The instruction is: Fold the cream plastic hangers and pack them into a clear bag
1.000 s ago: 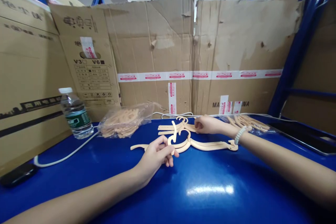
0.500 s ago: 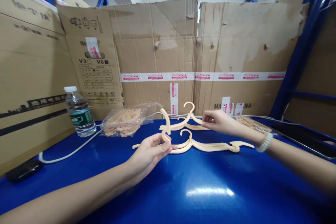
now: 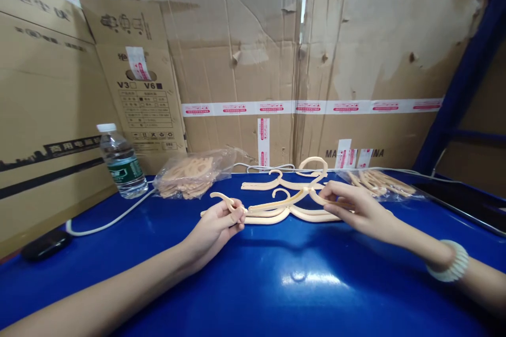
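Observation:
My right hand grips one arm of a cream plastic clothes hanger, raised off the blue table with its hook up. My left hand pinches a small curved cream piece right at the hanger's left end. Whether the two parts touch is hidden by my fingertips. Directly behind and below the held hanger lies a second hanger, partly covered by it. Farther back rests a third hanger, its right side hidden behind the raised one.
Clear bags of cream parts lie at the back left and back right. A water bottle stands left, near a white cable and a black object. Cardboard walls the back; a dark flat device lies right.
My right hand has taken up a hanger from the back and brought it nearer. My left hand has shifted slightly left and tilted its curved piece over to meet the hanger's end.

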### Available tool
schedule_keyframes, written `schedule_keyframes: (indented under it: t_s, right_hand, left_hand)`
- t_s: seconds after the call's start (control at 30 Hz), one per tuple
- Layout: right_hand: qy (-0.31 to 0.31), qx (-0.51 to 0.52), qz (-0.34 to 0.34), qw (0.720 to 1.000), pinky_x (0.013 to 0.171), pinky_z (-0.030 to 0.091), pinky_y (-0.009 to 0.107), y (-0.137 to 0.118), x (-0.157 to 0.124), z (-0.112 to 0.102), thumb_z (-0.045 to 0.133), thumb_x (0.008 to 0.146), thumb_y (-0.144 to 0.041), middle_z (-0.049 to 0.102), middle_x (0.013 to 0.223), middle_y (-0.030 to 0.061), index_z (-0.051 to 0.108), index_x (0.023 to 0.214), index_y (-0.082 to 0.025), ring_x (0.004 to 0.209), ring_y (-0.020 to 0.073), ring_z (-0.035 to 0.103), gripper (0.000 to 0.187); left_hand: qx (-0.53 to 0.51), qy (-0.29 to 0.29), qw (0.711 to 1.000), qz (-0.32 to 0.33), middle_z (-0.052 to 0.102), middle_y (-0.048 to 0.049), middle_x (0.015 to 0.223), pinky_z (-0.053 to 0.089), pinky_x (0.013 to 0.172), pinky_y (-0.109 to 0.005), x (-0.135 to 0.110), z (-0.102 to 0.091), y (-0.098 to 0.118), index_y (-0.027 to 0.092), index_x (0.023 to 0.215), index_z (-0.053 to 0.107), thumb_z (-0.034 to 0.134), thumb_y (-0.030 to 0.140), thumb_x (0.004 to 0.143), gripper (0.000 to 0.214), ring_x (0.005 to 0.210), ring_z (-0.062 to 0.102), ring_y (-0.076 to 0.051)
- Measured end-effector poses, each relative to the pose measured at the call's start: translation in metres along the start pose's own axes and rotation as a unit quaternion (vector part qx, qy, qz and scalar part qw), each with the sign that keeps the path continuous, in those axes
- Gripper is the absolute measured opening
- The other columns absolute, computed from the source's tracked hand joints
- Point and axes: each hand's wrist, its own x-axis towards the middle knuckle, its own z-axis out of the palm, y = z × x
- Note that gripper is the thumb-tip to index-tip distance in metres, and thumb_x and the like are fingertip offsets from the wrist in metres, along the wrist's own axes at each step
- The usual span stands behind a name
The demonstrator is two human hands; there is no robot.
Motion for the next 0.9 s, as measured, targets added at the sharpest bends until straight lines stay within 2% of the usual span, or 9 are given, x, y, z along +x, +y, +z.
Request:
schedule_keyframes:
  t_s: [0.1,0.2,0.5,0.77,0.9]
  right_hand:
    - [-0.008,0.016,0.001,1.0,0.065,0.046,0.028,-0.002,-0.003,0.0,0.048,0.094,-0.033,0.059,0.082,0.0053,0.055,0.087,-0.018,0.074,0.0175,0.054,0.018]
    - [-0.006,0.028,-0.001,1.0,0.067,0.047,0.029,-0.003,-0.006,0.002,0.047,0.095,-0.032,0.06,0.085,0.0062,0.056,0.09,-0.018,0.075,0.0173,0.055,0.018]
    - [0.002,0.012,-0.026,1.0,0.072,0.05,0.033,-0.005,-0.006,0.003,0.046,0.095,-0.033,0.065,0.093,0.0085,0.06,0.101,-0.021,0.083,0.0212,0.059,0.02]
    - [0.034,-0.027,-0.051,0.998,0.076,0.05,0.035,-0.005,-0.011,0.01,0.049,0.094,-0.035,0.065,0.089,0.0087,0.063,0.09,-0.023,0.086,0.0234,0.061,0.018]
    - [0.033,-0.032,-0.066,0.997,0.077,0.051,0.036,-0.01,-0.012,0.012,0.049,0.093,-0.034,0.065,0.087,0.0093,0.065,0.094,-0.023,0.086,0.024,0.062,0.019]
  left_hand:
    - [-0.02,-0.009,0.999,-0.037,0.061,-0.0033,0.09,0.05,0.076,-0.025,-0.004,0.003,0.004,0.015,0.075,0.062,0.082,0.02,0.072,0.021,0.084,0.058,-0.014]
    - [-0.035,-0.025,0.997,-0.065,0.062,-0.0055,0.099,0.05,0.078,-0.03,-0.008,0.008,0.007,0.015,0.078,0.062,0.082,0.018,0.071,0.021,0.086,0.062,-0.017]
    - [-0.053,-0.02,0.995,-0.082,0.066,-0.0095,0.096,0.051,0.076,-0.029,-0.009,0.008,0.006,0.013,0.073,0.055,0.075,0.011,0.076,0.019,0.076,0.065,-0.016]
    - [-0.003,-0.003,0.999,-0.038,0.067,-0.0052,0.083,0.05,0.074,-0.025,-0.01,0.001,0.001,0.014,0.073,0.06,0.073,0.01,0.076,0.014,0.073,0.064,-0.014]
    - [0.005,0.017,1.0,-0.023,0.066,-0.004,0.078,0.049,0.069,-0.025,-0.011,0.0,0.0,0.014,0.07,0.058,0.075,0.009,0.072,0.018,0.068,0.063,-0.014]
